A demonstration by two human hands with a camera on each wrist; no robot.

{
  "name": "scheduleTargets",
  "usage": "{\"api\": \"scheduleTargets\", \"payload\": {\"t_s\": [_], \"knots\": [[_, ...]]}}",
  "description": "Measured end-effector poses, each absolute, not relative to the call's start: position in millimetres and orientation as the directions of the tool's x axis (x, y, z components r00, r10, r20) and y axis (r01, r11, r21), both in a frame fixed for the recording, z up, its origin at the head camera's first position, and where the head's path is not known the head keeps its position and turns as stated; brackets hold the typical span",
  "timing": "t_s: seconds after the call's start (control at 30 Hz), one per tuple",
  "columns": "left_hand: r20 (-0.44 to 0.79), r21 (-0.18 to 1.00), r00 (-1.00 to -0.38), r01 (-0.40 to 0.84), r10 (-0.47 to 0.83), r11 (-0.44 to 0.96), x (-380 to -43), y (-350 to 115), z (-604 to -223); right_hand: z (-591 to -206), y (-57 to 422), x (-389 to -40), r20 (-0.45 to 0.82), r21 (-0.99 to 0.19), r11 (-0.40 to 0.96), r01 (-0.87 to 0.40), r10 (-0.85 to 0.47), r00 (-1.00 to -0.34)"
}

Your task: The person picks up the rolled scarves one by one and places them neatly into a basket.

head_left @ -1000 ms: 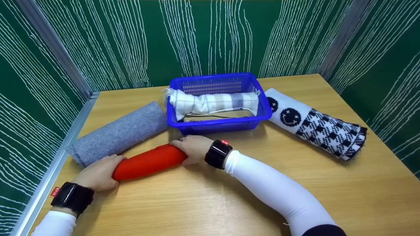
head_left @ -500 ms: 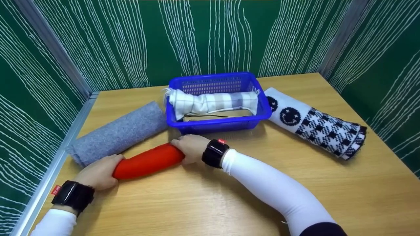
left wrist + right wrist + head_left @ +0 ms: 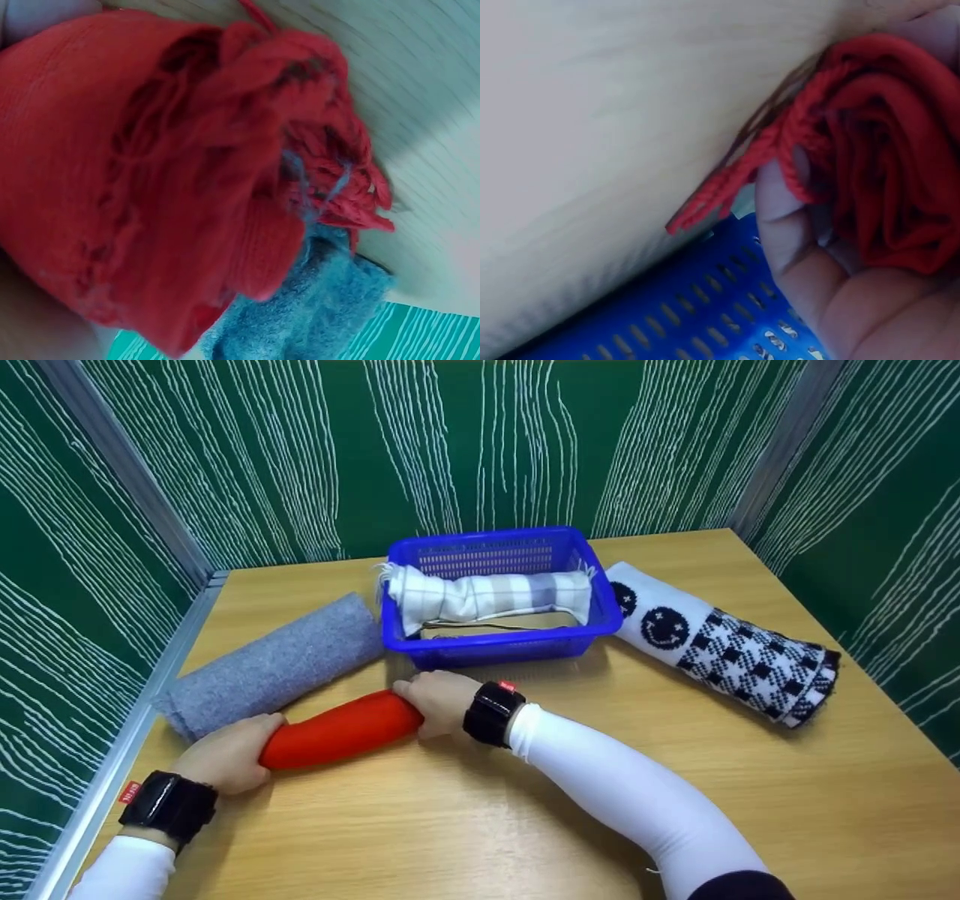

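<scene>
Between my two hands lies a rolled red scarf [image 3: 341, 733], slanting up to the right close over the table. My left hand [image 3: 229, 757] grips its near-left end, and my right hand [image 3: 442, 701] grips the far-right end just in front of the basket. In the left wrist view, the scarf [image 3: 150, 172] shows a fringed, loosely coiled end beside a grey felt roll [image 3: 300, 300]. Curled fingers [image 3: 787, 232] hold the coiled end of the scarf [image 3: 900, 165] in the right wrist view, with twisted red tassels hanging out.
Behind my right hand stands a blue plastic basket [image 3: 502, 641] holding a rolled white plaid scarf [image 3: 487, 594] with fringe. The grey felt roll [image 3: 277, 664] lies at left. A black-and-white smiley-patterned roll [image 3: 720, 649] rests at right. Green walls [image 3: 465, 442] enclose the wooden table [image 3: 600, 780].
Almost nothing differs. Both hands keep their grip on the red scarf, and its right end has shifted very slightly left. The other rolls and the basket stay put.
</scene>
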State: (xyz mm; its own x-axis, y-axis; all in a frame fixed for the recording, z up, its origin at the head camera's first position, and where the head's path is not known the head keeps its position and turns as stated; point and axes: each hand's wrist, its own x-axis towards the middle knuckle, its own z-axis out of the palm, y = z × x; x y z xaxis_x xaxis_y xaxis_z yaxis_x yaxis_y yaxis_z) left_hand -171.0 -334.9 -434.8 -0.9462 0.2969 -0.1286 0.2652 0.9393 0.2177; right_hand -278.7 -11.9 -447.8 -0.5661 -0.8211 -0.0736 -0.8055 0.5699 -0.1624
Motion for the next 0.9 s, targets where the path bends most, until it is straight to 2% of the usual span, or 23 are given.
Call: {"api": "scheduleTargets", "payload": {"t_s": [0.27, 0.63, 0.9], "knots": [[-0.161, 0.225, -0.947, 0.240, 0.279, 0.944, -172, -332, -427, -440, -6, -277, -0.070, -0.177, 0.566, -0.805, -0.823, -0.564], [-0.130, 0.207, -0.948, 0.261, 0.291, 0.943, -173, -329, -421, -435, 0, -275, -0.055, -0.190, 0.565, -0.803, -0.823, -0.566], [-0.102, 0.209, -0.949, 0.273, 0.298, 0.939, -173, -329, -413, -425, 2, -271, -0.030, -0.156, 0.546, -0.823, -0.835, -0.549]]}}
